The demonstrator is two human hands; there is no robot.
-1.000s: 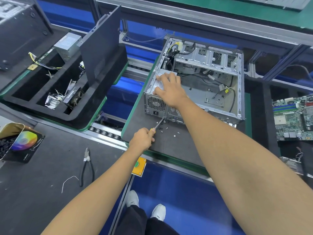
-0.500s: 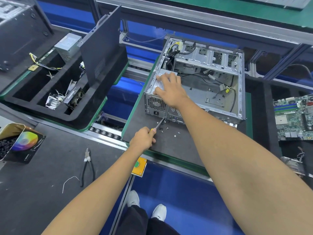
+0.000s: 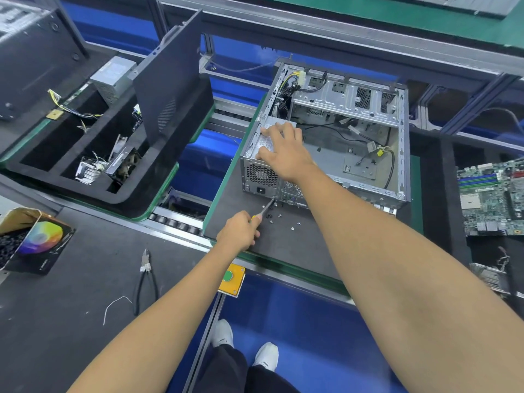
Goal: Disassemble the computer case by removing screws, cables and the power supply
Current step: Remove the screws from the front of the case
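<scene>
An open grey computer case (image 3: 402, 143) lies on a dark mat (image 3: 286, 245), its inside facing up. The power supply (image 3: 262, 143) sits in the case's near-left corner, with a cable bundle (image 3: 286, 89) behind it. My right hand (image 3: 283, 151) rests flat on top of the power supply, fingers spread. My left hand (image 3: 239, 231) grips a screwdriver (image 3: 266, 209) whose tip meets the case's rear panel low down, below the power supply. Several loose screws (image 3: 292, 228) lie on the mat by the tip.
A black foam tray (image 3: 85, 191) with removed parts and an upright side panel (image 3: 170, 78) stands at left. Pliers (image 3: 146, 276) and a box of screws (image 3: 31, 239) lie on the near-left mat. Motherboards (image 3: 493, 197) lie at right. A yellow button box (image 3: 231, 279) hangs on the conveyor edge.
</scene>
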